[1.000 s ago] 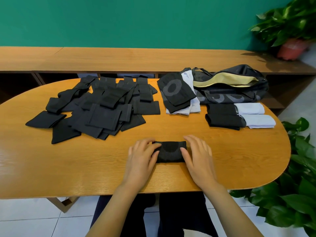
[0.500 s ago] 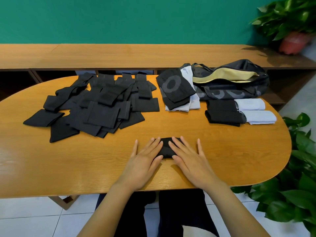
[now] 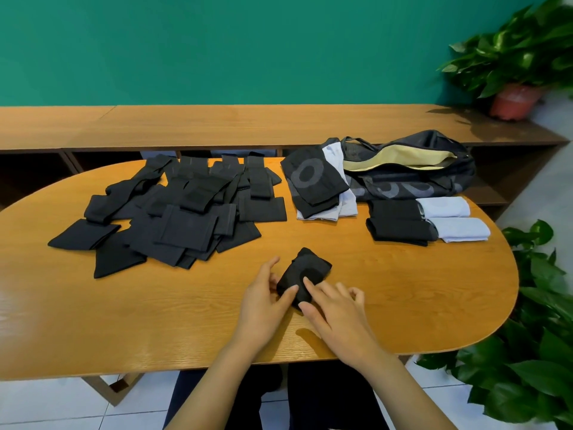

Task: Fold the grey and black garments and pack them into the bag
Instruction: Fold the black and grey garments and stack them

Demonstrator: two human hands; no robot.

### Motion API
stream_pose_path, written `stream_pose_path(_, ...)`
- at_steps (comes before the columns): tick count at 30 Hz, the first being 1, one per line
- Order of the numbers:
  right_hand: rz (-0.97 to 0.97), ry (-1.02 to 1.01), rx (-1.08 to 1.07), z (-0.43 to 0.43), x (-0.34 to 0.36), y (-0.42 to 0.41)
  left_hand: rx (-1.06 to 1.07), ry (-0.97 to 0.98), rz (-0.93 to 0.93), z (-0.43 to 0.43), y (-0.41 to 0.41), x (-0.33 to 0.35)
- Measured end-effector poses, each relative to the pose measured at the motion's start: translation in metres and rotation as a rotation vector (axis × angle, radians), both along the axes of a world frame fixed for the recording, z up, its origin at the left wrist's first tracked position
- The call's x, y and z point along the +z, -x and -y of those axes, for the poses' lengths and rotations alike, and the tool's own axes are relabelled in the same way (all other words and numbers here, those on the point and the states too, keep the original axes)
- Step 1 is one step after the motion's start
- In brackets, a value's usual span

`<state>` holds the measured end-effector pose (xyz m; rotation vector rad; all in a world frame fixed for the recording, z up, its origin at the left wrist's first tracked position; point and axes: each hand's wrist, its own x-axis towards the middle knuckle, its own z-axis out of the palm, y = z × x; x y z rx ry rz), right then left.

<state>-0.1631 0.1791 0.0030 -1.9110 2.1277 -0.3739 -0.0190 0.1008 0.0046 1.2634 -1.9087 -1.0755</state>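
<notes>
In the head view, the folded black garment sits just in from the middle of the near edge of the table, turned cornerwise and seemingly raised a little at its near side, though the angle makes that hard to confirm. The left hand pinches its left edge, thumb on top and the other fingers partly hidden behind the cloth, with the index finger lifted clear. The right hand lays a straight index finger across the top and seems to nip the near corner against the thumb, its other fingers loosely curled and apart. The main risk is the small bundle springing open: the cloth looks thick and stretchy, and the grip is on the edges only, so letting go with either hand could release the layers. The bag lies at the far right edge, unzipped, its mouth a narrow slumped slit, so a one-handed push there could catch the lining and undo the fold. The folded black bundles and pale bundles lie just in front of the bag, in the way of a low carry. The heap of black pieces on the left half is well apart.
</notes>
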Motion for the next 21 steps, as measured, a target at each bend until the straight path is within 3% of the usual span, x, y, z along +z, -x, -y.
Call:
stream_pose_path(4, 0.086, 0.133, 0.004, -0.006, -0.002, 0.008, 0.144, -0.156, -0.241, 0.007, 0.009, 0.011)
stream_pose_path(8, -0.170, 0.359, 0.110, -0.007, -0.009, 0.021, 0.256, -0.572, -0.667, 0.020, 0.008, 0.027)
stream_pose_path(11, -0.364, 0.366, 0.202, 0.001, -0.006, 0.028, 0.194, -0.742, -0.749, 0.028, 0.009, 0.035)
stream_pose_path(14, -0.426, 0.358, 0.181, 0.010, -0.003, 0.036, 0.122, -0.791, -0.759, 0.035, 0.014, 0.037)
stream_pose_path(17, -0.441, 0.384, 0.100, 0.019, 0.003, 0.052, 0.127, -0.607, -0.602, 0.046, 0.020, 0.029)
stream_pose_path(21, -0.459, 0.386, -0.287, 0.040, 0.018, 0.105, 0.190, 0.037, -0.019, 0.073, 0.021, 0.007)
